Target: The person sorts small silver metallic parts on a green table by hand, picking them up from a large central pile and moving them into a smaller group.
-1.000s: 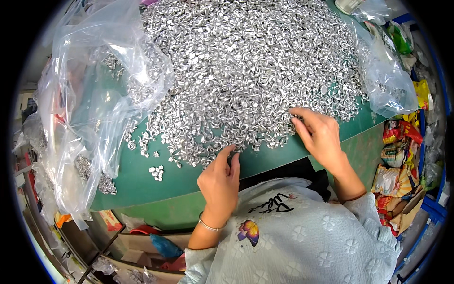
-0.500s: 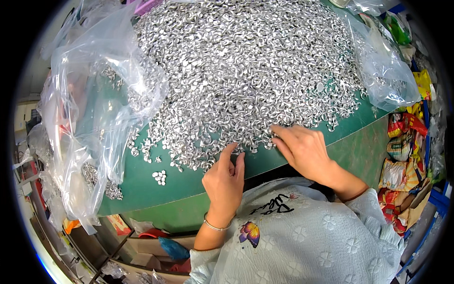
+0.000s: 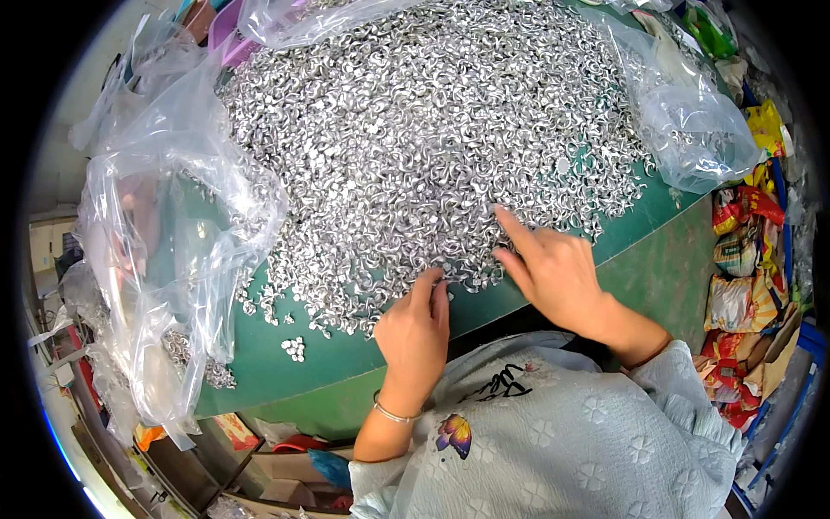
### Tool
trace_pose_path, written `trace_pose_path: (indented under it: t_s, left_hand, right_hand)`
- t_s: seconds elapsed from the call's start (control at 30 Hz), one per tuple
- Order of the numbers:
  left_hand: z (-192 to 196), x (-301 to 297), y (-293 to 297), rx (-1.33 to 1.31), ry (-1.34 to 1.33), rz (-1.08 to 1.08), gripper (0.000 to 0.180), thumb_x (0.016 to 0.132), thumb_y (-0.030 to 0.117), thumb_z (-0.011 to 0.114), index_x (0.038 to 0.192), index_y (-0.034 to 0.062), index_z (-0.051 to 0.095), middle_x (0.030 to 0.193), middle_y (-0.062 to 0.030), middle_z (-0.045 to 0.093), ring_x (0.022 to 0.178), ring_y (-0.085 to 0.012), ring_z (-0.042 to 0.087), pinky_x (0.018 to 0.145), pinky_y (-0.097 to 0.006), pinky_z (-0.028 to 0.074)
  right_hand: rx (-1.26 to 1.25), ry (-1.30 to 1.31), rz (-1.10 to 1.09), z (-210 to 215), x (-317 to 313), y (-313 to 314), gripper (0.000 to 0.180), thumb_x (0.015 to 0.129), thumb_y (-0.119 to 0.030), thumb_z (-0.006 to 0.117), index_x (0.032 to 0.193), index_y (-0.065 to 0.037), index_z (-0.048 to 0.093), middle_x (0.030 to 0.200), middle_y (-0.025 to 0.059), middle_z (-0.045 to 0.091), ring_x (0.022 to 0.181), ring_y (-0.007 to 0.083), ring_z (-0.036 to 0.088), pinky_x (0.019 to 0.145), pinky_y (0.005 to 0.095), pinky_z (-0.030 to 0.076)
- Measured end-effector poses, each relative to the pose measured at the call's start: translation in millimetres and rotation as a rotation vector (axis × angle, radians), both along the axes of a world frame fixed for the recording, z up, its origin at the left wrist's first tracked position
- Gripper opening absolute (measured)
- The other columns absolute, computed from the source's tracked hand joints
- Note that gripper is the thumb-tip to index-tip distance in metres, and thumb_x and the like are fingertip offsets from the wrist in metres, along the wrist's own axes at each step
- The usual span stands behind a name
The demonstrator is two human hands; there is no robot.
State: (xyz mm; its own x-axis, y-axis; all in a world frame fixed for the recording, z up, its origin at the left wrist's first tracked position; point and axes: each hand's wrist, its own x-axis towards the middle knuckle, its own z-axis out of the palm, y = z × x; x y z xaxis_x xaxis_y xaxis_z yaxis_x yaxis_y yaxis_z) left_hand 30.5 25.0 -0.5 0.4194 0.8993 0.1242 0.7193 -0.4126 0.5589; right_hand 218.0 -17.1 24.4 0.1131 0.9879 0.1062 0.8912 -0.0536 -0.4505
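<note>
A wide heap of small, curved silver metal pieces [image 3: 415, 147] covers much of the green table [image 3: 285, 381]. At the heap's near edge, my left hand [image 3: 413, 333] has its thumb and index finger pinched on a small silver metal piece, mostly hidden by the fingertips. My right hand [image 3: 558, 277] lies to the right of it, index finger stretched onto the heap and thumb apart, with nothing visible between them. A little cluster of silver pieces [image 3: 294, 349] sits separately on the table, left of my left hand.
Crumpled clear plastic bags [image 3: 186, 251] cover the table's left side, with some metal pieces showing through. Another clear bag [image 3: 705, 147] lies at the right. A purple container [image 3: 226, 35] stands far left. Colourful packages [image 3: 735, 294] line the right, beyond the table edge.
My right index finger has straightened and reached farther into the heap, opening away from the thumb. My left thumb and index finger have come closer together. The view has shifted slightly.
</note>
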Motion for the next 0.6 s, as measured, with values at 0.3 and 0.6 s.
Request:
trace_pose_path:
  t_s: [0.3,0.6]
  left_hand:
    - [17,6,12,-0.006,0.031,-0.031,0.030,0.087,0.013,0.068,0.117,0.0108,0.063,0.054,-0.0078,0.055,0.042,-0.0243,0.053,0.042,-0.037,0.039]
    - [7,30,28,0.072,0.177,-0.136,0.041,0.091,0.014,0.064,0.130,0.0105,0.055,0.048,-0.0093,0.052,0.040,-0.0261,0.052,0.041,-0.037,0.038]
  right_hand:
    - [0.157,0.130,-0.051,-3,23,10,0.027,0.087,-0.019,0.066,0.112,-0.007,0.063,0.062,0.0118,0.063,0.053,0.0308,0.061,0.048,0.0418,0.046]
    - [-0.018,-0.001,0.142,-8,8,7,0.046,0.088,-0.026,0.066,0.130,-0.009,0.055,0.062,0.0076,0.059,0.054,0.0266,0.059,0.048,0.0399,0.045]
